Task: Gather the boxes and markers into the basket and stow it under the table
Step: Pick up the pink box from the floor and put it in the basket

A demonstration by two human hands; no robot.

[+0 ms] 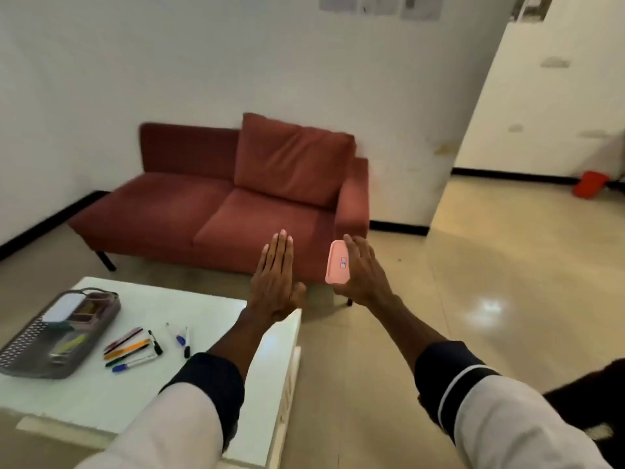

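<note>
Inside, the basket [40, 350] holds boxes [64, 308] and a marker [69, 344].

Plastic, cloth and gloss

Glossy white table [209, 319] carries a grey perforated plastic basket [30, 350] at its left edge; the pink box [338, 263] looks smooth, matt plastic; red sofa [236, 204] is matt cloth; beige floor [490, 299] is shiny

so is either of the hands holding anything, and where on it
The right hand holds a small pink box upright along one long side, fingers straight behind it. The left hand is flat and holds nothing.
</note>
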